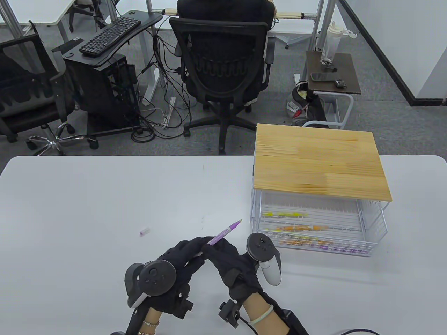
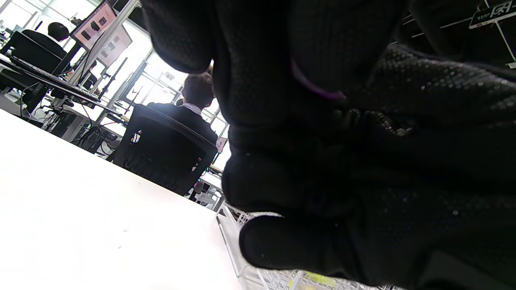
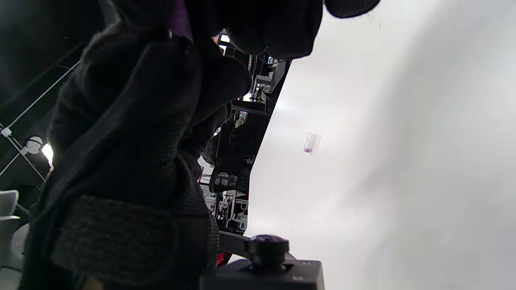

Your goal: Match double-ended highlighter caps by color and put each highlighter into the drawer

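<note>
A purple highlighter (image 1: pixel 224 233) points up and right, its far tip bare. Both gloved hands hold its near end: my left hand (image 1: pixel 188 253) grips it from the left and my right hand (image 1: pixel 223 253) from the right, fingers curled round the barrel. A sliver of purple (image 2: pixel 318 90) shows between the dark fingers in the left wrist view, and purple (image 3: pixel 179 20) shows at the top of the right wrist view. A loose clear cap with a purple end (image 1: pixel 144 231) lies on the table to the left, also seen as the cap (image 3: pixel 309 143). The wire drawer (image 1: pixel 370 244) stands pulled out at the right and holds several capped highlighters (image 1: pixel 297 228).
A wooden top (image 1: pixel 314 164) covers the drawer unit at the table's right. Beyond the white table (image 1: pixel 104 195) stand a black office chair (image 1: pixel 223 69), a keyboard desk (image 1: pixel 111 35) and a small side table (image 1: pixel 331 73).
</note>
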`<action>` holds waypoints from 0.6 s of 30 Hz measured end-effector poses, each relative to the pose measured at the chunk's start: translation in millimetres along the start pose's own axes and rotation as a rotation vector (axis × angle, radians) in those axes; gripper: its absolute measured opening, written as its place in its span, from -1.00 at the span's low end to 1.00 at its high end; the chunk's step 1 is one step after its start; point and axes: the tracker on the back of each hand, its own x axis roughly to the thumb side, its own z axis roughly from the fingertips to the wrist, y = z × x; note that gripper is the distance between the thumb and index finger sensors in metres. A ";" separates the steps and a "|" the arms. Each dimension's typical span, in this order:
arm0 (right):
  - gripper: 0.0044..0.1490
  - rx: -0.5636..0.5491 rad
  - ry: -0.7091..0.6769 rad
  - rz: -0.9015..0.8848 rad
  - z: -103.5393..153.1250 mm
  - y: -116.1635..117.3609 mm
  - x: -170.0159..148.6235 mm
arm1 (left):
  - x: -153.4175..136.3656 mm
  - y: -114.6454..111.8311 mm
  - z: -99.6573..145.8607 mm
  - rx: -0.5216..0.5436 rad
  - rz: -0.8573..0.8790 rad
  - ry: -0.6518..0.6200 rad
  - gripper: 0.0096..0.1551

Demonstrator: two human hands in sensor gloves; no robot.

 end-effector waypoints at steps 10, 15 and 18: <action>-0.42 -0.073 -0.007 0.122 2.7 -6.4 6.6 | -25.0 16.5 -0.5 -0.017 -0.011 0.051 -0.42; -0.39 -0.170 0.009 0.258 6.4 -15.4 11.1 | -46.4 27.5 1.6 0.009 -0.090 0.125 -0.41; -0.28 -0.240 -0.005 0.392 10.2 -19.4 15.6 | -58.0 32.3 3.2 0.014 -0.138 0.170 -0.41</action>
